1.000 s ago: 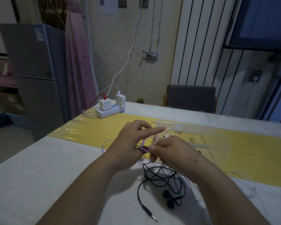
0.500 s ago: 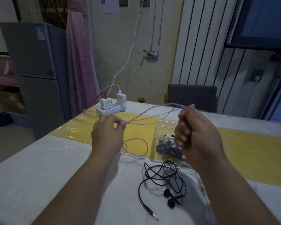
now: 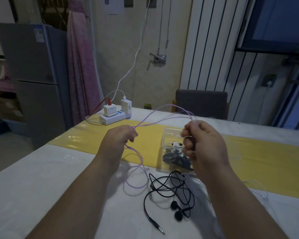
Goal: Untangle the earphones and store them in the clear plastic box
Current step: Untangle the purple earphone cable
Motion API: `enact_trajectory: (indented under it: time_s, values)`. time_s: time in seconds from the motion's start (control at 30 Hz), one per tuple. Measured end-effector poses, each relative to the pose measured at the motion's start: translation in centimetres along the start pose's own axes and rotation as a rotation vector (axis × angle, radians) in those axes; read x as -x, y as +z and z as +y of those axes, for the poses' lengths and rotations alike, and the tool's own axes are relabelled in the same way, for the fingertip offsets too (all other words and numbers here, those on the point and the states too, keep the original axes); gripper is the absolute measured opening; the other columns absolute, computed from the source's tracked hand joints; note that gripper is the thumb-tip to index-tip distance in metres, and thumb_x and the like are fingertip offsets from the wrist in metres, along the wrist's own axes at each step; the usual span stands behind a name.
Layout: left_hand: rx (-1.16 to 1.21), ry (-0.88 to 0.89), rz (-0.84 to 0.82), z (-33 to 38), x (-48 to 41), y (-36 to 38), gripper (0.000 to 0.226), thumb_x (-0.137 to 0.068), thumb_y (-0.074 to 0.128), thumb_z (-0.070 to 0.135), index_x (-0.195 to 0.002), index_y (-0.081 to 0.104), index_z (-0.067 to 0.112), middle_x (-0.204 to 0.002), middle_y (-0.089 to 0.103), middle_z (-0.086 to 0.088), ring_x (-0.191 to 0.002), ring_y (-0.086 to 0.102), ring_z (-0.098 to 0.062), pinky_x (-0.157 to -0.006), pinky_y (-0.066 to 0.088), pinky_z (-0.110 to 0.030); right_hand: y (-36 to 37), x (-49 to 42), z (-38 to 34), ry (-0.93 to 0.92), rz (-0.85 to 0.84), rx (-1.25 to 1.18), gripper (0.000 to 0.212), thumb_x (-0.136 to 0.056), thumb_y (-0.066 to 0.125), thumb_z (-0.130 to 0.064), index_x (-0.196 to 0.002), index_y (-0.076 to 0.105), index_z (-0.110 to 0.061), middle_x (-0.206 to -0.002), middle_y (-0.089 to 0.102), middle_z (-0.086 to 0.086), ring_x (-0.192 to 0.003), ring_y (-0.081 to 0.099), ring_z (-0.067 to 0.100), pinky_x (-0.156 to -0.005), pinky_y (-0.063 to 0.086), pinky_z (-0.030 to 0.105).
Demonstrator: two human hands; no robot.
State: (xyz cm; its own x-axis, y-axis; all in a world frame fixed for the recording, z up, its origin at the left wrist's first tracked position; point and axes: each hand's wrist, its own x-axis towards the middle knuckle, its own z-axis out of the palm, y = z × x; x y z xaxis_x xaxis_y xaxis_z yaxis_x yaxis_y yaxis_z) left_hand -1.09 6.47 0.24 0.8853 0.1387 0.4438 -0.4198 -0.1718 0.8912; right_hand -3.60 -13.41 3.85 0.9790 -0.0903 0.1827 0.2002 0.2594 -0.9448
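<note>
The table point(image 3: 41, 178) carries a yellow mat point(image 3: 93, 140), and on the mat lies the clear box point(image 3: 169, 135), with a dark bundle and a white, panda-faced piece inside. Above it we hold the purple earphones point(image 3: 169, 105) stretched between both hands. The left hand point(image 3: 116, 144) has its fingers pinched on the cord, and the right hand point(image 3: 205, 144) has its fingers curled round several strands. A loose loop drops from the left hand onto the table.

To do this well, we judge, we should ease the strands apart, follow one to each crossing and pass the free end through. A hard tug would likely tighten any knot.

We count one table, one box and two hands. There is one purple set, one set of black earphones point(image 3: 174, 205) tangled just in front of the box, and one pale cord point(image 3: 255, 185) by the right arm. We cannot count the sets inside the box.
</note>
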Motion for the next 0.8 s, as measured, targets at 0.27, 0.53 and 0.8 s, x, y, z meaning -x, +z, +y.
enact_trajectory:
  time_s: [0.27,0.53,0.8]
  values:
    - [-0.262,-0.271,0.115,0.3,-0.1,0.3,0.029,-0.087,0.059,0.02,-0.058,0.063,0.014,-0.078,0.058,0.004,-0.086,0.054,-0.024,-0.075,0.042,-0.035,-1.0,-1.0,-0.2,-0.039,0.271,-0.089,0.028,-0.095,0.042,-0.015,-0.067,0.04,-0.02,-0.046,0.031,-0.007,-0.041,0.02,0.011,-0.041,0.013,0.025]
    - [0.132,-0.293,0.237,-0.8,-0.3,0.1,0.018,-0.091,0.063,0.009,-0.074,0.065,0.004,-0.059,0.049,-0.008,-0.053,0.051,-0.02,-0.059,0.056,-0.031,-0.4,-0.7,1.2,-0.033,0.124,0.245,0.032,-0.096,0.044,-0.023,-0.064,0.04,-0.019,-0.054,0.036,-0.002,-0.047,0.024,0.014,-0.048,0.019,0.032]
    - [0.272,-0.203,0.285,-0.2,-0.4,0.1,0.014,-0.088,0.061,-0.006,-0.085,0.069,0.006,-0.076,0.067,-0.014,-0.063,0.068,-0.014,-0.063,0.057,-0.021,-0.1,-1.0,2.4,-0.033,0.08,0.35,0.031,-0.098,0.048,-0.037,-0.076,0.059,-0.019,-0.057,0.048,-0.004,-0.046,0.036,0.012,-0.046,0.029,0.027]
